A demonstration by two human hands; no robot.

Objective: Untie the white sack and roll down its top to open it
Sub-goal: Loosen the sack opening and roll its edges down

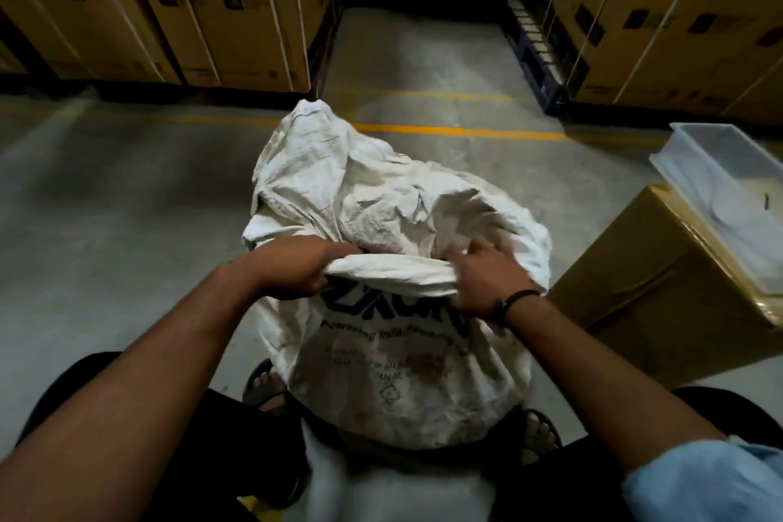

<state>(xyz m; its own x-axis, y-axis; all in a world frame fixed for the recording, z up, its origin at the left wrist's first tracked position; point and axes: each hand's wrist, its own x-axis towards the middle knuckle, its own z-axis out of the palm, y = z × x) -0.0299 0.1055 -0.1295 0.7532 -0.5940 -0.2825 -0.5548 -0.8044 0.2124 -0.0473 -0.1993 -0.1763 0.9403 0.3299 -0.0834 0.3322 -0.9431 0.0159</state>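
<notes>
though the blue print is half hidden under the rolled rim and blurred, the sack (398,356) stands upright on the floor (106,203) between the feet, mouth up, loose top flopping away. white, creased, grubby. left hand (296,267) and right hand (487,280) both clenched on the near rim roll.
</notes>
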